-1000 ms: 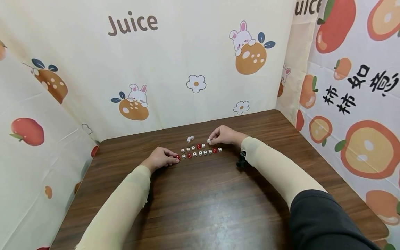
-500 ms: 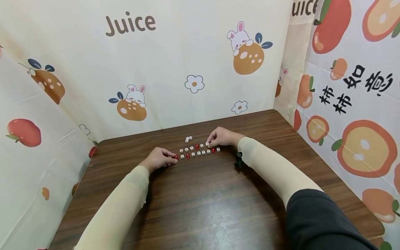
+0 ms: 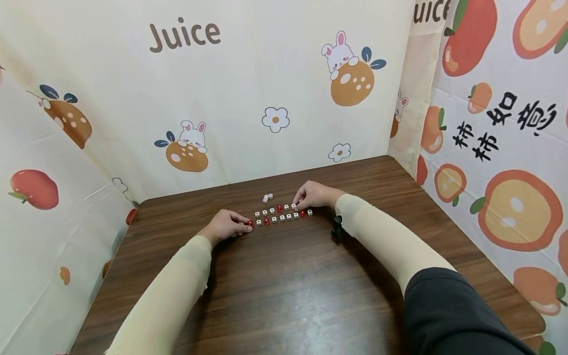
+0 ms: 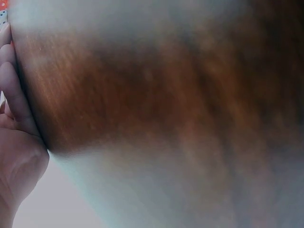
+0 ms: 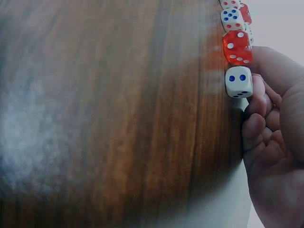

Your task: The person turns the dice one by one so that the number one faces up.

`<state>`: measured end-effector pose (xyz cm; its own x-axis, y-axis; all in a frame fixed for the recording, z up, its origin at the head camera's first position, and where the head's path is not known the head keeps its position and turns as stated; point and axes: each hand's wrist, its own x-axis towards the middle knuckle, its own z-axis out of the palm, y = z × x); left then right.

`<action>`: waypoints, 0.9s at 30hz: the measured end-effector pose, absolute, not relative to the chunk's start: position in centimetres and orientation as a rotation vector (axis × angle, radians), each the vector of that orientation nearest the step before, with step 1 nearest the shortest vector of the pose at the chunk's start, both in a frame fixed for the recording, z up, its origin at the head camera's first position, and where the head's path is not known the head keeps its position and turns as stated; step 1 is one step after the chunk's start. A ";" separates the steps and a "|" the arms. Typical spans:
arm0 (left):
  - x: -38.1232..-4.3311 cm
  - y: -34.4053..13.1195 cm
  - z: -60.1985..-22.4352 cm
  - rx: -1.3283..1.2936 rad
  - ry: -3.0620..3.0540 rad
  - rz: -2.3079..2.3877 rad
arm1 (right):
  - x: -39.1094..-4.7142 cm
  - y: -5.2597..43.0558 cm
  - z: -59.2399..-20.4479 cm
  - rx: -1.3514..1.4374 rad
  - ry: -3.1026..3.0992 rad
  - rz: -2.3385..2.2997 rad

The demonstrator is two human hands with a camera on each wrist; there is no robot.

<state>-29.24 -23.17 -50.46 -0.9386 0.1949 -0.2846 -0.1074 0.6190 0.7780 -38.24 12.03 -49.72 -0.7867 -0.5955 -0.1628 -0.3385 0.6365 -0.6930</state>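
Two rows of small red and white dice lie across the dark wooden table. At the front row's left end, my left hand (image 3: 225, 227) pinches a red die (image 3: 250, 224) between thumb and fingers. My right hand (image 3: 314, 194) has thumb and fingertips on a white die (image 3: 294, 206) at the right end of the back row. In the right wrist view, that hand (image 5: 278, 137) is behind the front row's white end die (image 5: 239, 81) and a red die (image 5: 237, 47), hiding its held die. The left wrist view shows only part of the left hand (image 4: 21, 152).
Beyond the back row sits a small cluster of white dice (image 3: 266, 199). A black object (image 3: 337, 229) hangs by the right wrist. Printed curtains (image 3: 275, 74) stand behind the wooden table (image 3: 284, 296) and along both sides.
My right hand has brought its white die slightly nearer, into line with the back row's end. The left hand stays on the red die. The whole head view has shifted slightly.
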 end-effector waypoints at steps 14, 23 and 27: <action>-29.2 -23.0 -50.5 0.073 2.503 1.239 | -38.6 12.0 -49.7 -0.728 2.450 -0.952; -29.0 -23.0 -50.3 0.069 2.511 1.233 | -39.8 12.2 -49.0 -0.690 2.373 -0.924; -28.9 -22.9 -50.2 0.056 2.512 1.234 | -40.5 11.9 -48.2 -0.679 2.314 -0.952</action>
<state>-28.89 -22.86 -50.19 -0.9413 0.1828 -0.2839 -0.1131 0.6216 0.7751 -40.47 11.89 -48.21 -0.7258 -0.6250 -0.2874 -0.2417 0.6229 -0.7440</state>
